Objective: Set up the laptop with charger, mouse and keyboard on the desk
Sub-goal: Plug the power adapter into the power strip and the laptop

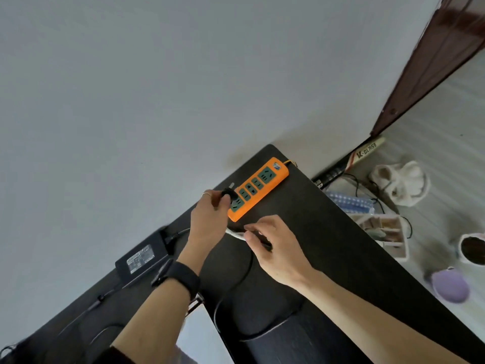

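**At the strip: charger plug not yet in**

Nearest on the counter (328,232), a black cable (246,271) loops from the front edge up toward the hands. The right grip (275,245) pinches this cable between thumb and fingertips, just short of the strip's near end. Something small and white lies under the fingers, and I cannot tell what it is. Off to the left, the charger brick (143,258) lies label-up at the counter's edge, with its lead running under the left forearm.

Further on, the left grip (210,219) has its fingers curled round the black plug (227,193), holding it over the near end of the orange strip (258,189). A silver prong shows on the far side of the plug, so it is clearly not seated.

The step in hand looks to be powering the charger. Next, the plug probably has to be turned until its prongs face a matching socket, lined up, and pressed home. The right grip may need to steady the strip so it does not slide. Laptop, mouse and keyboard are not recognisable in view, so most of the setup seems to remain.
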Motion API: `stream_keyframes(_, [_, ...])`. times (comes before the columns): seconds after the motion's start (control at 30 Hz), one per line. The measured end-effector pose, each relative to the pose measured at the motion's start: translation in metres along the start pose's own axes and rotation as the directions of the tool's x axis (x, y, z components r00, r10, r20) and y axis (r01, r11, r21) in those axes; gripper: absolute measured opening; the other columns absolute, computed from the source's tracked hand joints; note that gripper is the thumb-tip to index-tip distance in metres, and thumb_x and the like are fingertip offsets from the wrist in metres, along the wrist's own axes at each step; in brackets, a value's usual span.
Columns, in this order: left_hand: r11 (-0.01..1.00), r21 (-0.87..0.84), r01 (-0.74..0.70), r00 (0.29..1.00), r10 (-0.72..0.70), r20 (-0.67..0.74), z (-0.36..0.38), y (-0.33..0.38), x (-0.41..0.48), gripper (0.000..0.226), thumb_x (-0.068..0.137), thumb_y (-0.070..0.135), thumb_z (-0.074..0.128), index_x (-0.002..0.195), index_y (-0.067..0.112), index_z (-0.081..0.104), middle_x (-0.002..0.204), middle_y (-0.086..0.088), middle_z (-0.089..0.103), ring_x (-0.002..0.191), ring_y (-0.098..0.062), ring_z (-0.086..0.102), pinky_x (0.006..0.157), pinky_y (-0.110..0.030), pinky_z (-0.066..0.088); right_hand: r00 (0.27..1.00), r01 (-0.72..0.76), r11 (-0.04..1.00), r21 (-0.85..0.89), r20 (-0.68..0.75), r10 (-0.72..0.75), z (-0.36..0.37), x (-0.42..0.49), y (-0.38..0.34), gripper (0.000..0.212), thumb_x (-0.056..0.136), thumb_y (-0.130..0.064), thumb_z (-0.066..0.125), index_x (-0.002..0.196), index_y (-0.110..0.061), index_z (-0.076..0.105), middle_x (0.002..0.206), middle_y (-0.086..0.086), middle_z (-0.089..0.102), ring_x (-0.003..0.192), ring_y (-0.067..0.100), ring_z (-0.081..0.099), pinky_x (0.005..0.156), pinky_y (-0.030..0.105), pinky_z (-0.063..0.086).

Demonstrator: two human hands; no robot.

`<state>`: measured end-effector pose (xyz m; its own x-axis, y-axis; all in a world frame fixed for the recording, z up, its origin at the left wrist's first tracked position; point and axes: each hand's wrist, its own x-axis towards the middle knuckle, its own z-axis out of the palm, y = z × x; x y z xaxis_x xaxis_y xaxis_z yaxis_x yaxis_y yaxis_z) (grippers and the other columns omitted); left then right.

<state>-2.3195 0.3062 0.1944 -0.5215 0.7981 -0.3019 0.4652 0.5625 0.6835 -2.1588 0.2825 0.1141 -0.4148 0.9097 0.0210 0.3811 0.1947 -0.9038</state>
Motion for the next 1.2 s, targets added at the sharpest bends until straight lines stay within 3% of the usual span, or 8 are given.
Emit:
stream_keyframes(0.13, [0.913, 0.361, -0.193, 0.981, 0.186, 0.055, -0.02, -0.007, 0.016, 0.009, 0.099, 0.023, 0.054, 0.102, 0.023, 0.062, 0.087, 0.007, 0.063, 0.074, -0.004, 0.055, 0.061, -0.015, 0.038, 0.988, 0.001, 0.918, -0.397, -0.14, -0.062, -0.004, 0.039, 0.008, 0.046, 0.1, -0.048, 0.04, 0.135, -0.022, 0.055, 0.147, 0.001, 0.046, 0.136, 0.021, 0.041, 0.107, 0.039, 0.041])
stream_keyframes(0.2, [0.855, 0.465, -0.23, 0.973, 0.198, 0.118, -0.024, -0.013, 0.021, 0.017, 0.099, 0.024, 0.054, 0.111, 0.022, 0.066, 0.095, 0.005, 0.063, 0.079, -0.01, 0.055, 0.066, -0.022, 0.041, 0.994, 0.034, 0.838, -0.545, -0.066, -0.084, -0.005, 0.051, 0.02, 0.054, 0.101, -0.048, 0.037, 0.148, -0.023, 0.043, 0.161, 0.006, 0.032, 0.15, 0.026, 0.025, 0.115, 0.047, 0.031])
stream_keyframes(0.3, [0.809, 0.525, -0.264, 0.963, 0.197, 0.182, -0.025, -0.02, 0.021, 0.025, 0.1, 0.026, 0.054, 0.121, 0.023, 0.066, 0.099, 0.009, 0.059, 0.088, -0.012, 0.055, 0.073, -0.022, 0.039, 0.994, 0.11, 0.743, -0.66, 0.089, -0.068, 0.0, 0.052, 0.04, 0.065, 0.101, -0.05, 0.035, 0.16, -0.026, 0.019, 0.169, 0.006, 0.009, 0.156, 0.026, 0.003, 0.12, 0.057, 0.024])
stream_keyframes(0.37, [0.786, 0.548, -0.287, 0.957, 0.213, 0.195, -0.025, -0.021, 0.023, 0.026, 0.1, 0.026, 0.053, 0.122, 0.022, 0.066, 0.098, 0.009, 0.058, 0.087, -0.011, 0.054, 0.073, -0.022, 0.039, 0.994, 0.102, 0.721, -0.686, 0.094, -0.052, 0.003, 0.05, 0.044, 0.069, 0.101, -0.052, 0.036, 0.161, -0.026, 0.012, 0.169, 0.005, 0.003, 0.156, 0.026, -0.002, 0.121, 0.057, 0.021])
stream_keyframes(0.57, [0.727, 0.604, -0.326, 0.945, 0.233, 0.229, -0.029, -0.017, 0.031, 0.03, 0.1, 0.029, 0.053, 0.127, 0.024, 0.064, 0.097, 0.008, 0.058, 0.088, -0.013, 0.055, 0.075, -0.026, 0.044, 0.996, 0.084, 0.733, -0.675, 0.066, -0.053, 0.004, 0.051, 0.042, 0.069, 0.1, -0.051, 0.037, 0.161, -0.025, 0.014, 0.169, 0.005, 0.005, 0.156, 0.025, -0.001, 0.121, 0.057, 0.021])
stream_keyframes(0.8, [0.574, 0.705, -0.416, 0.909, 0.26, 0.324, -0.028, -0.003, 0.031, 0.034, 0.102, 0.032, 0.049, 0.134, 0.026, 0.059, 0.108, 0.006, 0.062, 0.098, -0.019, 0.059, 0.08, -0.032, 0.05, 0.998, 0.067, 0.732, -0.678, 0.051, -0.044, 0.005, 0.051, 0.042, 0.068, 0.1, -0.05, 0.038, 0.16, -0.026, 0.018, 0.169, 0.003, 0.008, 0.156, 0.023, 0.0, 0.121, 0.055, 0.021])
stream_keyframes(0.97, [0.5, 0.742, -0.447, 0.894, 0.28, 0.35, -0.015, 0.003, 0.032, 0.032, 0.102, 0.032, 0.046, 0.128, 0.02, 0.061, 0.114, 0.004, 0.064, 0.102, -0.019, 0.061, 0.081, -0.031, 0.051, 0.998, 0.062, 0.735, -0.675, 0.035, -0.052, 0.007, 0.052, 0.04, 0.067, 0.099, -0.05, 0.038, 0.16, -0.027, 0.019, 0.169, 0.003, 0.009, 0.156, 0.023, 0.0, 0.121, 0.055, 0.021])
stream_keyframes(1.2, [0.363, 0.777, -0.515, 0.854, 0.293, 0.429, -0.006, 0.008, 0.032, 0.031, 0.102, 0.032, 0.047, 0.124, 0.018, 0.063, 0.107, 0.001, 0.062, 0.095, -0.02, 0.062, 0.079, -0.03, 0.052, 0.998, 0.056, 0.73, -0.681, 0.01, -0.068, 0.007, 0.049, 0.042, 0.066, 0.1, -0.05, 0.038, 0.159, -0.026, 0.022, 0.169, 0.003, 0.011, 0.156, 0.023, 0.002, 0.12, 0.055, 0.022])
